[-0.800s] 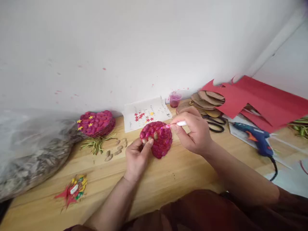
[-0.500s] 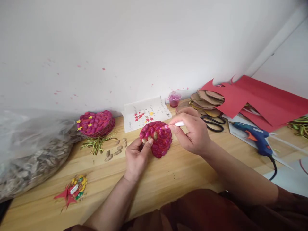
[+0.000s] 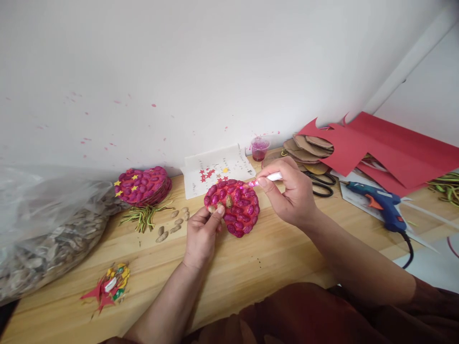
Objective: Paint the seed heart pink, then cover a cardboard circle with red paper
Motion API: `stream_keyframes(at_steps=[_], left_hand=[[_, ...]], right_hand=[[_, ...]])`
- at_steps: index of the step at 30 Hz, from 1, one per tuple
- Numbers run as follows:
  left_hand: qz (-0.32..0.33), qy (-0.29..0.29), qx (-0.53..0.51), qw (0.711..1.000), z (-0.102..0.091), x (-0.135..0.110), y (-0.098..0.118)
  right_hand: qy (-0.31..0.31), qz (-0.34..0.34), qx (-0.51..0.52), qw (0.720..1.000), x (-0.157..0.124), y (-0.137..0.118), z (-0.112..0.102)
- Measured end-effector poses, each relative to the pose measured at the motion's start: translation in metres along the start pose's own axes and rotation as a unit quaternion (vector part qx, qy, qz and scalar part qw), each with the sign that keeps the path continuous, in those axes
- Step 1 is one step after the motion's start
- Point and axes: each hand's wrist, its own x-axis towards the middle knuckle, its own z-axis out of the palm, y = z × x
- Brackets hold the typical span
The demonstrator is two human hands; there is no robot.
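Note:
My left hand (image 3: 202,236) pinches the lower left edge of a heart-shaped piece (image 3: 238,210) covered in peanut shells painted magenta. A few shells near my thumb, such as the bare peanut (image 3: 229,201), are still tan. Between thumb and fingers, my right hand (image 3: 289,196) grips a paintbrush (image 3: 274,177) with a white handle and a pink-coated tip. That tip is at the heart's upper right edge; whether it touches, I cannot tell. Behind stands a plastic cup of magenta paint (image 3: 259,149).
Left are a stack of painted hearts (image 3: 143,186), loose peanuts (image 3: 175,222), a bag of shells (image 3: 53,243) and scraps (image 3: 111,286). A paper sheet (image 3: 193,167) lies behind. Rightward are cardboard pieces (image 3: 308,148), scissors (image 3: 324,184), red paper (image 3: 387,148) and a glue gun (image 3: 380,200).
The heart has turned slightly and faces me more fully. My right hand has lifted the brush a little up and right, from the shells toward the heart's edge.

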Motion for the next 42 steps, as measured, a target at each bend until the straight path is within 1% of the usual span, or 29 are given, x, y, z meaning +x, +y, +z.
stream_keyframes(at_steps=[6, 12, 17, 23, 29, 35, 39, 42], left_hand=[[-0.019, 0.005, -0.021, 1.0, 0.0008, -0.0001, 0.0011], [-0.015, 0.006, -0.02, 1.0, 0.0012, 0.0009, 0.0012], [-0.02, 0.002, -0.026, 0.999, 0.0006, 0.0005, 0.0007], [-0.025, 0.008, -0.022, 0.999, 0.0018, 0.0003, 0.003], [-0.028, 0.011, -0.025, 0.999, 0.0023, 0.0003, 0.003], [-0.029, 0.005, -0.031, 0.999, 0.0006, 0.0012, 0.0004], [-0.03, 0.015, -0.036, 0.999, 0.0005, 0.001, 0.0001], [-0.026, 0.025, -0.035, 0.999, 0.0007, 0.0017, 0.0004]], right_hand=[[-0.014, 0.0, 0.005, 1.0, -0.0001, -0.0012, -0.0001], [-0.004, -0.001, 0.014, 1.0, -0.0001, -0.0019, -0.0007], [-0.017, 0.003, 0.012, 1.0, -0.0002, -0.0016, 0.0], [-0.003, -0.001, 0.002, 1.0, -0.0002, -0.0011, 0.0006], [-0.02, -0.003, -0.003, 1.0, -0.0002, -0.0022, 0.0006], [-0.013, 0.0, -0.004, 1.0, -0.0008, -0.0014, 0.001], [-0.033, -0.011, -0.011, 0.999, -0.0004, -0.0029, 0.0014], [-0.032, -0.015, -0.014, 0.999, -0.0008, -0.0036, 0.0019]])
